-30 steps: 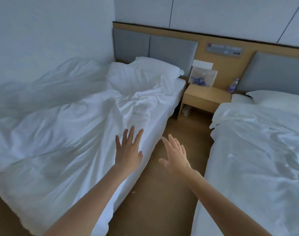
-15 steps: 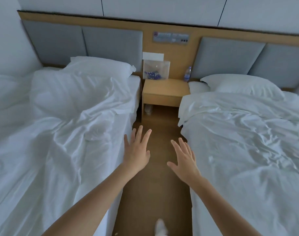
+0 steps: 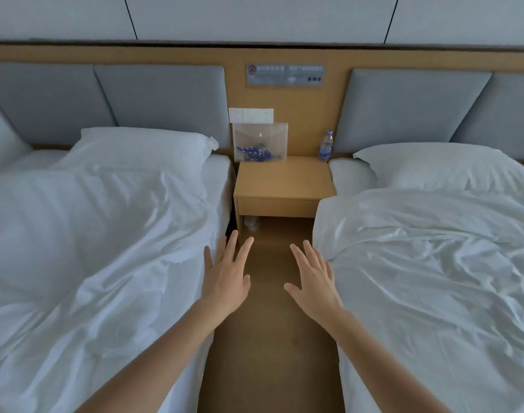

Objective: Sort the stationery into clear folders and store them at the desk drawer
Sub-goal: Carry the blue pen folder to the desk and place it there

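Observation:
A clear folder (image 3: 260, 142) with blue stationery inside stands upright against the headboard on a wooden nightstand (image 3: 284, 180). The nightstand's drawer front (image 3: 274, 206) is closed. My left hand (image 3: 226, 277) and my right hand (image 3: 312, 281) are stretched out in front of me over the floor aisle, fingers straight and spread, holding nothing. Both hands are well short of the nightstand.
A white bed (image 3: 105, 234) lies to the left and another white bed (image 3: 433, 248) to the right, with a narrow brown floor aisle (image 3: 269, 353) between them. A water bottle (image 3: 326, 146) stands at the nightstand's back right. Something pale sits under the nightstand.
The view has swung right and moved forward down the aisle, so the nightstand and folder are now centred and closer. Both hands stay open and outstretched.

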`<state>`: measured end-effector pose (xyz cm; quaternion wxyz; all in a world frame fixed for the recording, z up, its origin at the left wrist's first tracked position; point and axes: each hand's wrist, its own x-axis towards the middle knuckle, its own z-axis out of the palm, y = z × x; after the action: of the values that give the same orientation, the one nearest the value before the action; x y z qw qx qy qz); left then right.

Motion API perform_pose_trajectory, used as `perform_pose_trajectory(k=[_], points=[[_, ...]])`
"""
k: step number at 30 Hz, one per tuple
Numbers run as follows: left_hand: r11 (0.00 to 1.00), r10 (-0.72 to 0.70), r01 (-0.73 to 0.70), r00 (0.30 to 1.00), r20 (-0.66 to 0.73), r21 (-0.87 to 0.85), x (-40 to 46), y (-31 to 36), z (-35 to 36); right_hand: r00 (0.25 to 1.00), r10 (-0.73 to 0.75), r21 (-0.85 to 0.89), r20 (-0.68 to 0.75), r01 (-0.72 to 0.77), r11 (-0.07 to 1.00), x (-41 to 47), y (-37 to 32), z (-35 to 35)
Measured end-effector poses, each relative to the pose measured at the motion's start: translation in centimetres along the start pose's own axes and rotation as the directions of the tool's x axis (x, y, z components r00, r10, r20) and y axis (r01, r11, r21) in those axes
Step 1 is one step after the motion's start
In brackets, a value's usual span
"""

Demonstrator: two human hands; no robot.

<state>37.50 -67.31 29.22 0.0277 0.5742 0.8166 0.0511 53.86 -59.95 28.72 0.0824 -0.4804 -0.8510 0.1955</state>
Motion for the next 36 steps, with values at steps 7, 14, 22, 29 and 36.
perform_pose_trajectory(k=[7, 14, 22, 29, 36], points=[[0.998, 0.050, -0.049, 0.999, 0.018, -0.025, 16.8, -5.1, 2.1, 0.997, 0.078, -0.010, 0.027, -0.078, 0.997, 16.0, -0.7, 1.0], [0.991, 0.110, -0.114, 0.992, -0.061, -0.075, 32.8, -10.3, 1.1, 0.994, 0.112, 0.004, 0.004, -0.112, 0.994, 30.2, -2.8, -0.8], [0.979, 0.157, -0.169, 0.982, -0.104, -0.114, 46.6, -12.7, 2.7, 0.992, 0.111, 0.055, 0.064, -0.115, 0.992, 44.5, -2.7, 0.4], [0.993, 0.093, -0.097, 0.994, -0.064, -0.067, 62.4, -14.7, 3.9, 0.994, 0.063, 0.152, 0.093, -0.076, 0.985, 63.1, -1.0, 0.7], [0.991, 0.032, -0.037, 0.998, -0.045, -0.125, 75.4, -18.0, 4.3, 0.993, -0.012, 0.188, 0.121, -0.011, 0.982, 78.7, -1.0, 1.2]])
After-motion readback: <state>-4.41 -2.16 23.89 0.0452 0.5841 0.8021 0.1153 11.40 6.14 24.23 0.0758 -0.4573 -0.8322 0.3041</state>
